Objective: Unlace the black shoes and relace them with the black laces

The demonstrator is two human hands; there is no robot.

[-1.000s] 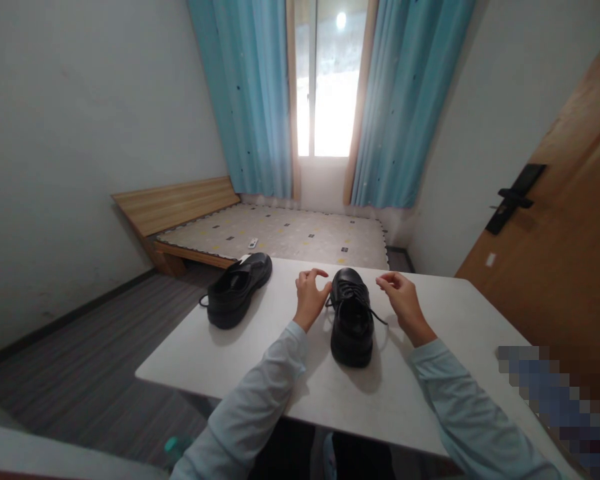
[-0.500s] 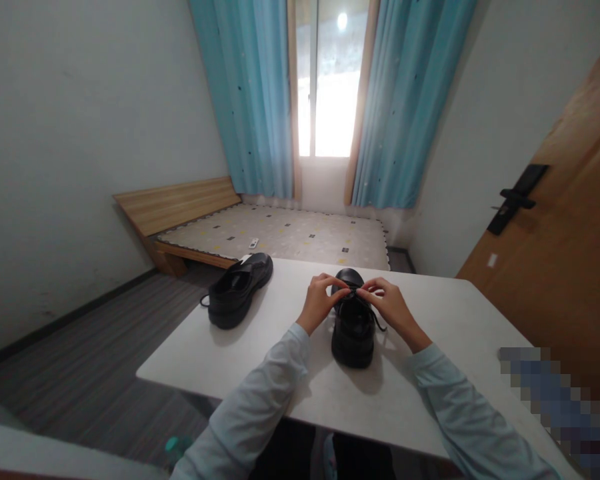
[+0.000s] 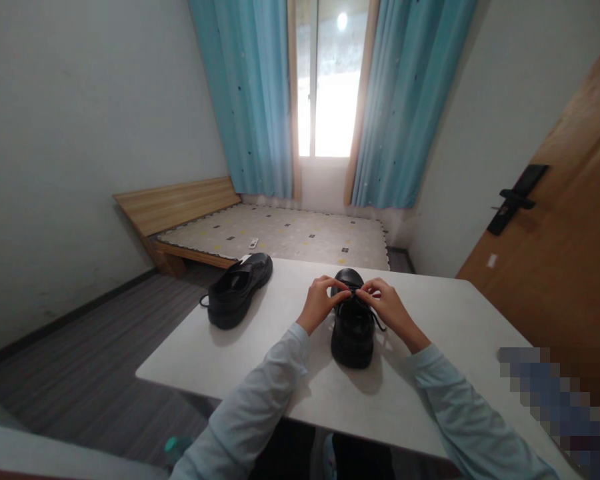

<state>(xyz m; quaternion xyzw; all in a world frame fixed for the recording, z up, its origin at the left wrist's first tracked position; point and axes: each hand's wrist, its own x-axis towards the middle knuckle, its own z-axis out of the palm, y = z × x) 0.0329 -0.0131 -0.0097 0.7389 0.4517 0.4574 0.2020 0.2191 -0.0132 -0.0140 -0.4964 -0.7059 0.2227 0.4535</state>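
Note:
One black shoe stands upright on the white table, its toe pointing away from me and its heel near me. My left hand pinches the shoe's black lace at the left of the tongue. From the right, my right hand pinches the lace too, its fingertips close to the left ones. A loose lace end hangs out over the shoe's right side. Another black shoe rests near the table's left back edge, with a bit of lace sticking out at its left.
Behind the table is a low bed with a small white remote on it. A wooden door with a black handle stands at the right. A blurred, pixelated patch covers the lower right corner.

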